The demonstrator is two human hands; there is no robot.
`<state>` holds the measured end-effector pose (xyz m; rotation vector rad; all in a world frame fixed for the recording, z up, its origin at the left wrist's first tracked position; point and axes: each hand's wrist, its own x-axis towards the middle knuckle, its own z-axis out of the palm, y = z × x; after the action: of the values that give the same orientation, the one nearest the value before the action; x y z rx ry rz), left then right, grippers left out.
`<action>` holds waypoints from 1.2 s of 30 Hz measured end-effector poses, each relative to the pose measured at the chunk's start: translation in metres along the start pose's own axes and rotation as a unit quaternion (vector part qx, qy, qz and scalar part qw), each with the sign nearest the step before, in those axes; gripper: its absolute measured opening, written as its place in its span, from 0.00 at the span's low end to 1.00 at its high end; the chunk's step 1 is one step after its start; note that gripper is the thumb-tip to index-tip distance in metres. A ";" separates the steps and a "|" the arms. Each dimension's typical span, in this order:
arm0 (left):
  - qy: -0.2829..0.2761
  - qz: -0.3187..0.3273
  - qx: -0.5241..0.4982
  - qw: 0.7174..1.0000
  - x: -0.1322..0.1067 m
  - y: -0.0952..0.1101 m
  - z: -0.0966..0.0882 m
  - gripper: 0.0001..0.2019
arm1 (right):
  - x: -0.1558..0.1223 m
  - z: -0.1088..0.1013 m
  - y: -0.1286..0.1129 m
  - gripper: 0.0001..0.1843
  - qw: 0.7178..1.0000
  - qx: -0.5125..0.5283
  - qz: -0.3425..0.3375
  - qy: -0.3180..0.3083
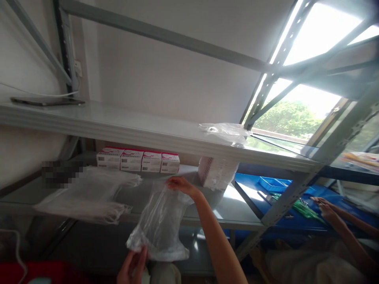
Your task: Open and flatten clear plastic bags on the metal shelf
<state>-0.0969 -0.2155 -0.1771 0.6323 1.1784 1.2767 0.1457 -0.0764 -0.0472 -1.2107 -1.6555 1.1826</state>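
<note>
Bag: clear plastic bag (158, 225) held at centre, before steel shelf (237, 225).
Right hand (180, 185): grip clamped on bag's top edge.
Left hand (132, 266): grip clamped on bag's lower corner, bottom centre.

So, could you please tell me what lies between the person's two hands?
In the head view, a clear plastic bag hangs between the left hand and the right hand.

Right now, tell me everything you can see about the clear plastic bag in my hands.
The thin clear plastic bag hangs crumpled and slightly tilted in front of the metal shelf, its film creased and catching the light. The right hand grips its upper end, and the left hand holds its gathered lower end. Whether anything is inside cannot be told.
</note>
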 end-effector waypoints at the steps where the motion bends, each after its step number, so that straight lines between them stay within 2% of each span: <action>1: 0.009 0.011 0.000 1.000 -0.005 0.010 0.000 0.27 | 0.002 0.005 -0.003 0.11 1.000 0.002 -0.004 0.009; 4: 0.044 0.058 -0.001 0.997 -0.013 0.038 -0.002 0.29 | 0.016 0.022 -0.013 0.08 0.999 -0.011 -0.021 0.046; 7: 0.096 0.123 -0.011 0.988 -0.008 0.053 -0.009 0.30 | 0.039 0.044 -0.026 0.07 0.994 -0.040 -0.066 0.081; 9: 0.129 0.161 -0.021 0.978 -0.002 0.053 -0.014 0.31 | 0.057 0.061 -0.035 0.09 0.991 -0.060 -0.098 0.071; 11: 0.151 0.169 -0.038 0.973 0.001 0.051 -0.016 0.31 | 0.076 0.079 -0.044 0.09 0.989 -0.080 -0.117 0.043; 15: 0.133 0.147 -0.113 0.974 0.011 0.057 -0.010 0.33 | 0.122 0.114 -0.055 0.11 0.987 -0.085 -0.138 0.013; 18: 0.129 0.153 -0.141 0.970 0.032 0.078 -0.013 0.31 | 0.166 0.139 -0.062 0.12 0.982 -0.100 -0.161 0.014; 22: 0.174 0.209 -0.141 0.952 0.075 0.115 -0.036 0.25 | 0.224 0.171 -0.070 0.10 0.972 -0.174 -0.153 0.028; 26: 0.290 0.309 -0.121 0.898 0.110 0.137 -0.059 0.31 | 0.264 0.203 -0.065 0.10 0.940 -0.311 -0.104 0.097; 28: 0.318 0.322 -0.079 0.888 0.118 0.137 -0.061 0.34 | 0.273 0.218 -0.056 0.11 0.915 -0.374 -0.079 0.124; 31: 0.311 0.274 -0.012 0.910 0.123 0.128 -0.053 0.36 | 0.277 0.235 -0.042 0.11 0.892 -0.425 -0.044 0.144; 33: 0.304 0.238 0.016 0.922 0.126 0.120 -0.044 0.39 | 0.278 0.241 -0.036 0.12 0.887 -0.439 -0.035 0.142; 36: 0.325 0.213 0.028 0.921 0.132 0.112 -0.034 0.41 | 0.280 0.240 -0.030 0.14 0.888 -0.442 -0.046 0.121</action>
<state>-0.1875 -0.0720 -0.1302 0.5335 1.6815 1.9193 -0.1596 0.1309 -0.0730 -1.6918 -2.0840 0.1374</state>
